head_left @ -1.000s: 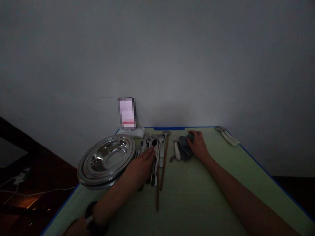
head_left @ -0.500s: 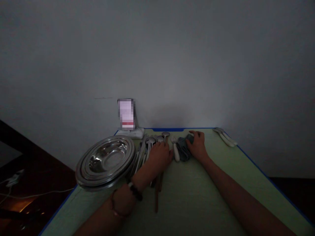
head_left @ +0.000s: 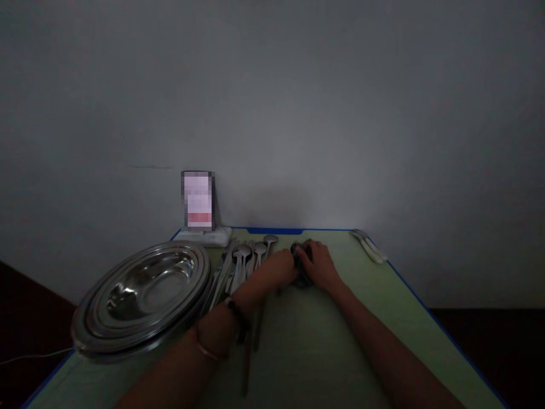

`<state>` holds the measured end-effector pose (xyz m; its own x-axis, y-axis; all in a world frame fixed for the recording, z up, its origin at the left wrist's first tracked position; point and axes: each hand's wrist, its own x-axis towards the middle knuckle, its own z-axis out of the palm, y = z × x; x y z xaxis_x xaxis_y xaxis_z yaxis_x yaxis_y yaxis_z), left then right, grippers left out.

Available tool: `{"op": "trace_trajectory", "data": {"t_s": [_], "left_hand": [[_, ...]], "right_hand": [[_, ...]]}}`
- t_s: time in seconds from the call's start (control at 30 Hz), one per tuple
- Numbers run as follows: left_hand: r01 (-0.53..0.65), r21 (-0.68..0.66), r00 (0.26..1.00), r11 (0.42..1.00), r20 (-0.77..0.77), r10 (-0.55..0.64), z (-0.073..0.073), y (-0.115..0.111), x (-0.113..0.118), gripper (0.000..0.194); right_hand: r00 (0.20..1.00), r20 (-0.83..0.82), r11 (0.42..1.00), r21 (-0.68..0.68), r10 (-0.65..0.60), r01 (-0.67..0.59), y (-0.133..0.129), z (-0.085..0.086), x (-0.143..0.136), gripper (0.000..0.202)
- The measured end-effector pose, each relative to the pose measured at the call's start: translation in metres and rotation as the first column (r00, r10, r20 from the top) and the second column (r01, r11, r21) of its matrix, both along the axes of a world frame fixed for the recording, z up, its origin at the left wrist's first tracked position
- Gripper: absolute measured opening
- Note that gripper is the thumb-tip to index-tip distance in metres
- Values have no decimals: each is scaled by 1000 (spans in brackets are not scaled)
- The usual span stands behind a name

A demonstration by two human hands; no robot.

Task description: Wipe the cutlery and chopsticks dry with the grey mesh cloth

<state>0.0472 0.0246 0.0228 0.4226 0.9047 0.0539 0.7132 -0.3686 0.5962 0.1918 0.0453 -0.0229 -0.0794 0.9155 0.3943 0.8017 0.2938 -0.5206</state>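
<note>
A dark grey-green cloth (head_left: 303,278) lies bunched on the table, partly covered by my hands. My right hand (head_left: 318,264) is closed on it from the right, with fingers bent over its top. My left hand (head_left: 283,268) meets the cloth from the left. It is blurred and its fingers are hidden, so what it may hold does not show. Left of it lie several metal spoons (head_left: 242,251) and other cutlery side by side. Two long brown handles (head_left: 247,363) stick out below my left forearm.
Nested steel plates or bowls (head_left: 140,295) stand on the left of the green table (head_left: 340,363). A phone (head_left: 198,199) leans upright on a white base (head_left: 208,236) at the back. White-handled cutlery (head_left: 370,248) lies by the right edge. A wall rises behind.
My left hand has moved right, from the cutlery to the cloth, and both hands are together now. The white-handled fork beside the cloth is out of sight. The view has shifted right.
</note>
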Motion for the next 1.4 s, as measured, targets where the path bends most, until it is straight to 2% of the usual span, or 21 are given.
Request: {"op": "trace_trajectory", "data": {"t_s": [0.1,0.17,0.23,0.33,0.43,0.5,0.57,0.6,0.67,0.73,0.77,0.83,0.87,0.93,1.03,1.1,1.17,1.23,1.3,1.4], "left_hand": [[10,-293,975,956,216,56,2,-5,-13,28],[35,-405,910,914,390,138,0,-14,-18,24],[47,-468,801,882,546,247,-6,-25,-19,22],[85,-537,629,839,682,373,-16,-38,-14,17],[143,-563,493,814,754,435,-25,-41,-9,18],[186,-566,434,803,780,450,-29,-39,-8,21],[234,-567,398,789,797,455,-29,-37,-9,23],[259,-567,383,782,803,456,-29,-37,-10,23],[298,-562,356,771,815,457,-28,-36,-13,23],[318,-560,333,765,821,463,-27,-37,-15,25],[323,-564,325,760,820,470,-27,-37,-15,27],[328,-578,316,747,813,489,-26,-37,-16,28],[333,-588,316,738,806,500,-27,-36,-16,27],[344,-603,317,720,796,515,-28,-35,-16,24],[350,-601,315,718,798,514,-31,-34,-16,20],[350,-590,314,727,805,503,-33,-34,-15,22],[365,-583,323,726,811,488,-34,-34,-15,25],[383,-581,337,718,811,477,-34,-34,-16,27],[376,-596,379,710,798,469,-33,-35,-16,27],[350,-619,446,703,770,456,-31,-36,-17,29]], "right_hand": [[999,-39,999,8,31,-31,-2,1,1,42],[996,-58,998,-10,67,-68,-3,1,1,45],[993,-69,995,-20,94,-96,-3,0,0,51],[993,-104,998,-1,63,-63,2,-5,0,53],[984,-174,1000,15,22,-19,8,-7,5,40],[962,-271,1000,6,14,-13,12,-5,10,32],[895,-446,999,-16,20,-30,15,-2,12,28],[820,-573,998,-36,22,-52,15,0,11,27],[562,-827,977,-115,5,-178,15,3,7,28],[273,-959,899,-189,-82,-394,13,5,0,28],[179,-976,845,-201,-127,-495,11,6,-3,28],[101,-982,771,-188,-160,-608,8,8,-6,28],[88,-985,765,-173,-151,-620,6,9,-7,28],[74,-991,789,-131,-109,-600,4,11,-4,30],[50,-996,808,-91,-77,-581,1,16,3,48],[49,-995,794,-102,-91,-599,-1,19,6,62],[66,-990,769,-136,-122,-625,-2,21,7,66],[79,-983,731,-177,-166,-659,-1,20,5,60],[71,-977,716,-195,-200,-670,2,17,1,44],[71,-974,751,-212,-216,-625,5,10,-6,23]]}}
